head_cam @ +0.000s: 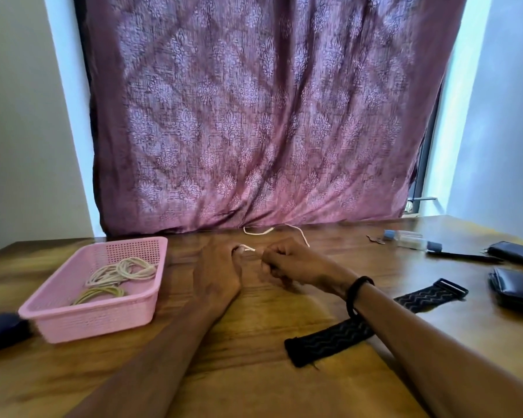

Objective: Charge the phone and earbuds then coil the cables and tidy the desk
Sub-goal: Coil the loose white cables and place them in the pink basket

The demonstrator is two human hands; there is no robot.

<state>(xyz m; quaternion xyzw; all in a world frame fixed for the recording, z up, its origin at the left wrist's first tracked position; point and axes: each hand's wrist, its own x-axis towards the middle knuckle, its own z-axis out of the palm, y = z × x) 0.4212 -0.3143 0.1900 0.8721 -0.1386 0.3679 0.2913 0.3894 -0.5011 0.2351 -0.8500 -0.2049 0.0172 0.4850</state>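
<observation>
A thin white cable (pixel 296 232) lies on the wooden desk (pixel 254 387) near the curtain's foot, and its near end runs between my two hands. My left hand (pixel 219 273) pinches the cable's end at its fingertips. My right hand (pixel 287 262), fingers curled, grips the same cable just to the right; a black band circles that wrist. A pink mesh basket (pixel 73 321) at the left holds two coiled cables, a white one (pixel 127 271) and a yellowish one (pixel 101 293). No phone or earbuds can be made out.
A black patterned strap (pixel 329 342) lies under my right forearm. At the right are two dark wallets or cases (pixel 517 289), a black pen (pixel 465 256) and small clear bottles (pixel 411 239). A dark object (pixel 0 330) sits at the left edge. A maroon curtain (pixel 254 116) hangs behind the desk.
</observation>
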